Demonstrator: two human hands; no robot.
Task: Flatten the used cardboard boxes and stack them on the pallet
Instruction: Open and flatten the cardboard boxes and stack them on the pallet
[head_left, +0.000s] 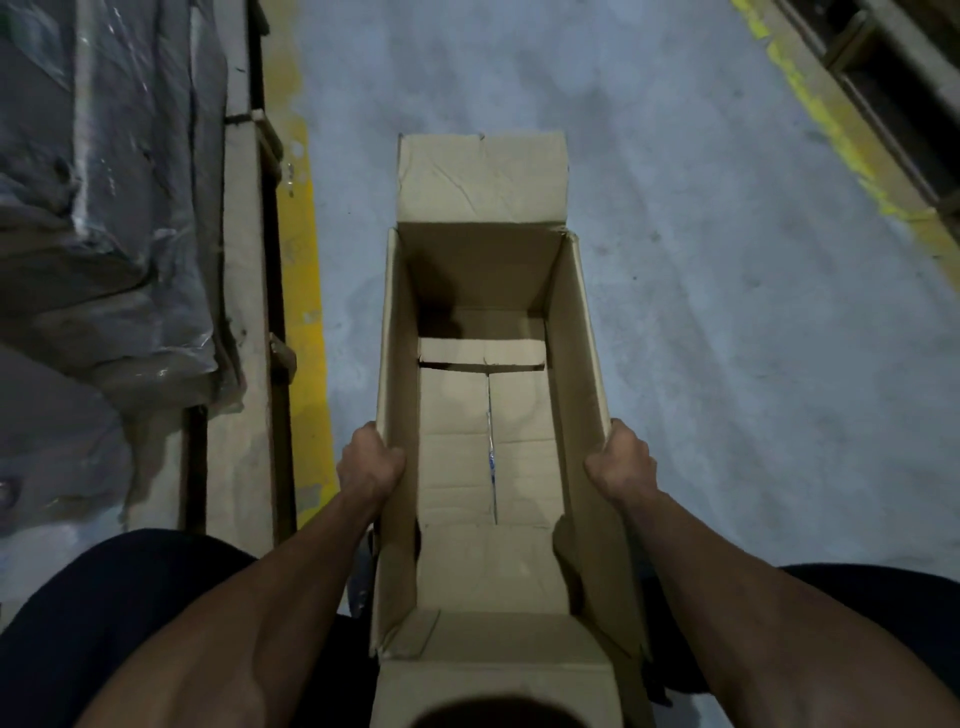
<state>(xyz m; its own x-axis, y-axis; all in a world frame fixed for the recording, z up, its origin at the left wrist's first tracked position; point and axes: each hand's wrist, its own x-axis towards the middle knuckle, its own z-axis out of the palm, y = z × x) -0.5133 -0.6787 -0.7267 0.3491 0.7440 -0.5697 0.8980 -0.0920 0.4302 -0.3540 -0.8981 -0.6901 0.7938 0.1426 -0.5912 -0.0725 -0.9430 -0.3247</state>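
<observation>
A long brown cardboard box (488, 457) stands open in front of me, its mouth facing up. Its far flap sticks out flat beyond the far wall, and a near flap hangs toward me. The bottom flaps inside are closed, with a strip of tape along the middle seam. My left hand (370, 465) grips the top edge of the left side wall. My right hand (622, 460) grips the top edge of the right side wall. Both hands hold at about the middle of the box's length.
A wooden pallet (244, 322) loaded with plastic-wrapped goods (98, 218) lies along the left, bordered by a yellow floor line (306, 322). Another yellow line and a dark rack base run across the top right. Grey concrete floor surrounds the box.
</observation>
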